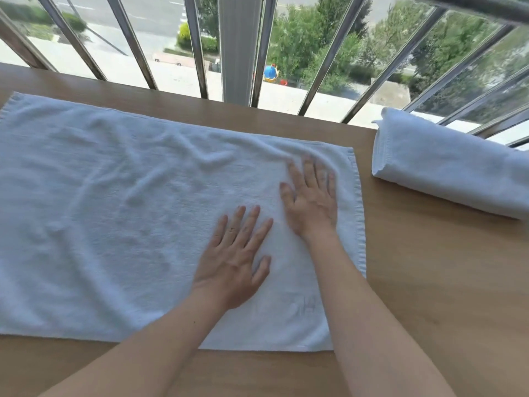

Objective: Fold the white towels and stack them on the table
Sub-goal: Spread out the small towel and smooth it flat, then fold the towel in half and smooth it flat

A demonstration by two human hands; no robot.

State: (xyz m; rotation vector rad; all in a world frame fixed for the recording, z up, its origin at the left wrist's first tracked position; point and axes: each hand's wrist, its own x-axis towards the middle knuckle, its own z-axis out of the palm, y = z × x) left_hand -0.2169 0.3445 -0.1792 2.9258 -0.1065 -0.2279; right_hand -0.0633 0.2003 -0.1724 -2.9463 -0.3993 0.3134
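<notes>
A large white towel (120,213) lies spread flat on the wooden table (429,282), with wrinkles across its far half. My left hand (237,259) rests palm down on the towel's right part, fingers spread. My right hand (312,202) lies flat just beyond it, near the towel's right edge, slightly blurred. Neither hand holds anything. A second white towel (446,164), folded into a thick bundle, sits at the table's far right.
Slanted metal railing bars (197,44) and a white post (239,47) stand right behind the table's far edge, with a street and trees far below. Bare wood shows between the two towels and along the near edge.
</notes>
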